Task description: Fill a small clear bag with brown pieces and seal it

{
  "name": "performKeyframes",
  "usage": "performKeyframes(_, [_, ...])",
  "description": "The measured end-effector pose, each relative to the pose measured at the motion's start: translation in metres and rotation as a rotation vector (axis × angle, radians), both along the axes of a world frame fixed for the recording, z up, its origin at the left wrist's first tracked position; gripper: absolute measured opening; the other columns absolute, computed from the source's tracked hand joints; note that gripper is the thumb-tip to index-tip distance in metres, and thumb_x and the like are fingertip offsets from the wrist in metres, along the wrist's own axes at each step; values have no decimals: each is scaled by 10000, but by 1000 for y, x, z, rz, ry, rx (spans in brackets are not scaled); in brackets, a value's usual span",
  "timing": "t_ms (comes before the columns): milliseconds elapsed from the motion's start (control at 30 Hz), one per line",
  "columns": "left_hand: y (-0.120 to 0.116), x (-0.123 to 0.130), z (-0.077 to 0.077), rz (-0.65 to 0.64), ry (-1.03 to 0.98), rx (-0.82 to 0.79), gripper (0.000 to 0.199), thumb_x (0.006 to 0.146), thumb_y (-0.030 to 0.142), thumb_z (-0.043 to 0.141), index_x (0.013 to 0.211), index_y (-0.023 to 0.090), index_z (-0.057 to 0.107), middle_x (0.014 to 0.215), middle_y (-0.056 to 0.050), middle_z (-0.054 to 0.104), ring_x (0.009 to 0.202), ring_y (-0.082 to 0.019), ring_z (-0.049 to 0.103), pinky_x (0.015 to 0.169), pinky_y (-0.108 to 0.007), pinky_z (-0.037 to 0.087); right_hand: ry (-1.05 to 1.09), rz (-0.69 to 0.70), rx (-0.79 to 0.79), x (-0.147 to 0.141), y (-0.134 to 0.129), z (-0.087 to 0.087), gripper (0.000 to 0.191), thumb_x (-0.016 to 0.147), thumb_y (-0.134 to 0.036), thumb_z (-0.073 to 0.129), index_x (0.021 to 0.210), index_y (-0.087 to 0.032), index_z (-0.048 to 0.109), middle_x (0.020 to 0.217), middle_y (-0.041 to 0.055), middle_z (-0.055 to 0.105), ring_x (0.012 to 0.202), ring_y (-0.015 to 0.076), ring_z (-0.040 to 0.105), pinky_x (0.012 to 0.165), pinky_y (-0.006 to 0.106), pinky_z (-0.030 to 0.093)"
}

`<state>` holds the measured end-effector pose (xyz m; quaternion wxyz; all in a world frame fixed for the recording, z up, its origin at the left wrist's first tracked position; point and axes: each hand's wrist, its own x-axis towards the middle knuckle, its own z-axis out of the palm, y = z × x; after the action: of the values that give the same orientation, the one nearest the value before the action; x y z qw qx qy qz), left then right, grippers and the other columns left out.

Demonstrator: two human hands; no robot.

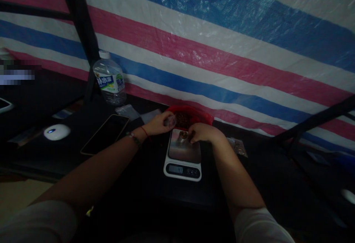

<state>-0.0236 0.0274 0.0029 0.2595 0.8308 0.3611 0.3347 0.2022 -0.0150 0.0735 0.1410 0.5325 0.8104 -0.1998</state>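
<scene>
A white kitchen scale (182, 175) with a metal plate lies in front of me, its display lit. On the plate stands a small round container (183, 136) with brownish contents. My left hand (158, 124) is closed on a small clear plastic piece (170, 121), a cup or a bag, at the left rim of a red bag (206, 117). Dark small pieces (182, 119) fill that bag behind the scale. My right hand (203, 132) is beside the container with its fingers curled together; what they hold, if anything, is hidden.
Left of the scale lie a dark phone (105, 134), a white oval device (57, 132) and clear plastic bags (127, 112). A large clear bottle (109, 78) stands behind them. A filled clear packet (239, 147) lies right. Striped sheeting (222, 51) hangs behind.
</scene>
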Motion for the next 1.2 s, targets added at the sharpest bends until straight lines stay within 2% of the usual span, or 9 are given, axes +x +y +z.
performKeyframes(100, [0,-11,12,-204,121,-115,211,684,310,649,865,213,696,781,11,691,699,-142,623,643,-216,453,13,-5,2,2,3,-2,196,669,-238,731,854,-174,746,743,14,700,664,149,621,537,213,364])
performKeyframes(200, [1,-21,16,-368,233,-305,87,641,298,691,699,242,724,639,31,685,608,-144,627,560,-208,435,40,0,23,9,8,-5,180,707,-270,701,846,-166,748,718,19,690,634,138,601,540,218,356])
performKeyframes(367, [0,-24,12,-422,162,-475,155,477,282,804,605,269,718,573,44,682,507,-159,621,463,-220,414,116,22,18,19,11,-6,164,740,-285,674,810,-152,739,711,23,685,630,132,585,564,222,367])
performKeyframes(467, [-5,-19,11,-421,202,-440,167,454,260,815,574,255,699,543,35,664,479,-161,599,451,-231,407,164,33,22,22,9,-1,167,762,-282,646,793,-142,731,678,14,665,599,123,561,551,223,357])
performKeyframes(633, [-8,-15,10,-447,400,-358,52,589,246,708,639,234,718,582,13,687,492,-138,573,483,-223,409,280,-40,140,21,5,9,156,786,-236,595,798,-143,720,698,6,665,631,119,568,574,217,365])
performKeyframes(733, [-5,-16,8,-424,411,-305,39,620,242,683,634,222,715,586,12,684,489,-127,561,501,-217,407,382,-30,180,15,3,12,179,812,-247,578,843,-147,723,770,14,694,671,122,589,606,216,387])
performKeyframes(900, [3,-18,5,-411,336,-175,118,705,262,621,628,217,698,576,28,659,527,-118,573,552,-208,413,459,-3,225,2,-1,12,203,840,-275,580,866,-142,731,816,25,711,695,126,597,630,221,398])
performKeyframes(1067, [-1,-8,11,-238,107,-21,154,755,312,613,787,207,720,769,-2,707,702,-140,628,676,-225,453,465,24,220,-2,-3,10,195,850,-257,571,847,-141,728,783,18,697,667,116,577,617,225,385])
performKeyframes(1200, [-9,3,12,-184,21,87,184,821,321,575,811,187,700,831,-25,704,781,-140,638,751,-238,463,484,43,224,-2,-2,8,191,851,-245,563,822,-145,723,758,13,686,652,113,568,602,225,379])
